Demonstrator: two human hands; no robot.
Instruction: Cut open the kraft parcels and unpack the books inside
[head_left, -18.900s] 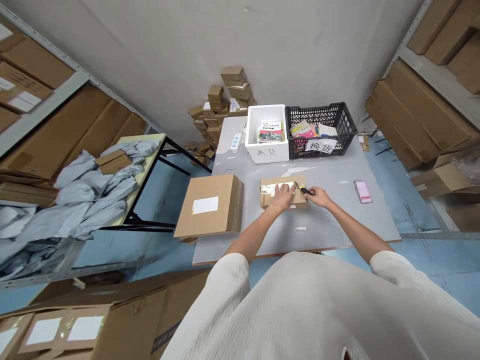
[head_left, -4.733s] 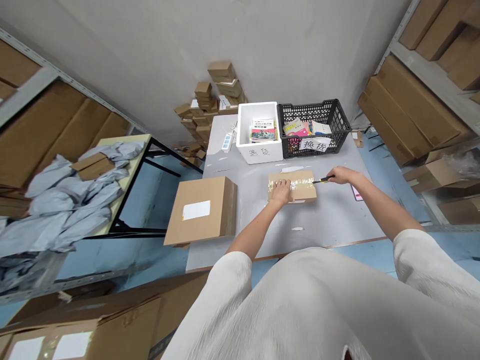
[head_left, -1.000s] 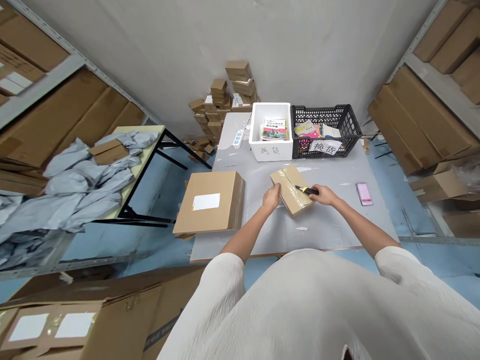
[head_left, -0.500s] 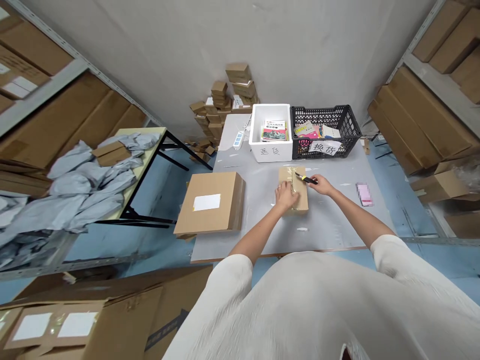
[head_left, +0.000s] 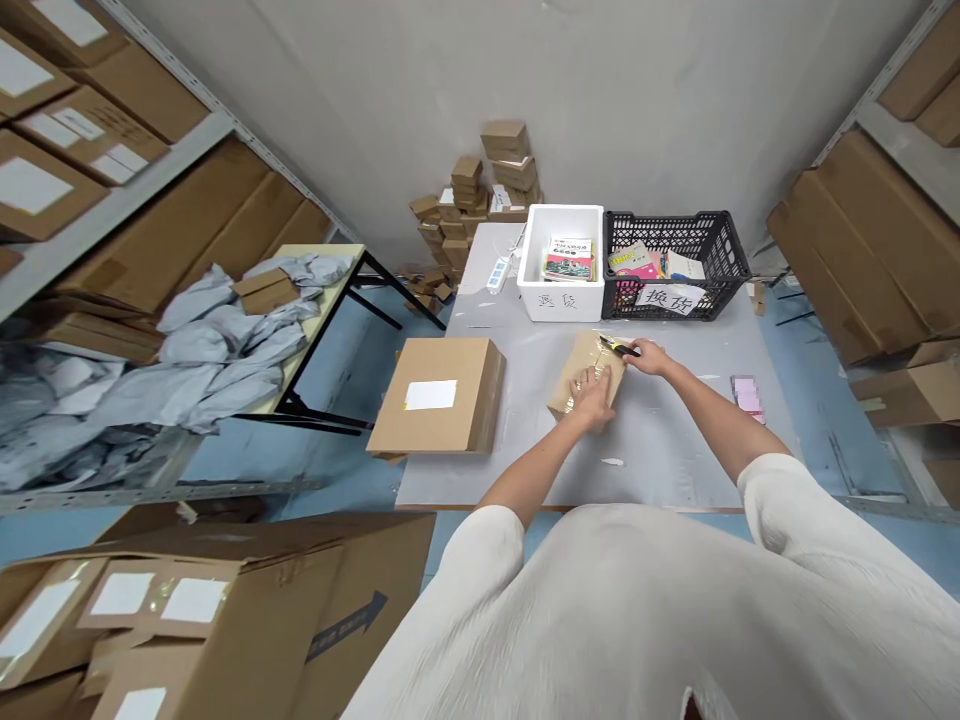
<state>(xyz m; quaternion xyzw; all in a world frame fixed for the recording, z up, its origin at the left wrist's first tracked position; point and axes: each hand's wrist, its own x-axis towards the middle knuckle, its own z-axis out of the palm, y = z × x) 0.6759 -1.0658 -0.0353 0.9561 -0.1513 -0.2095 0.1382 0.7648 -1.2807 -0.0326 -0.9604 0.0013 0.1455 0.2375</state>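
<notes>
A small cardboard box (head_left: 570, 372) with clear tape along its top lies at an angle on the grey table (head_left: 675, 440). My left hand (head_left: 592, 396) rests on top of it, fingers spread over the taped face. In my right hand (head_left: 649, 357), closed fingers grip a black-and-yellow utility knife (head_left: 619, 346). The knife's tip is over the far end of the box, at the tape; whether the blade cuts into it cannot be made out.
Behind the box stand a white foam bin (head_left: 561, 300) and a black crate (head_left: 731, 275), both holding books. A larger carton (head_left: 435, 420) sits at the table's left. Pink slips (head_left: 747, 397) lie right. Grey parcels (head_left: 217, 330) cover a side table; shelves of cartons flank both sides.
The small box has turned clockwise, its near end swinging left. My left hand has shifted with it, and the knife remains by the far end. The whole view has shifted slightly.
</notes>
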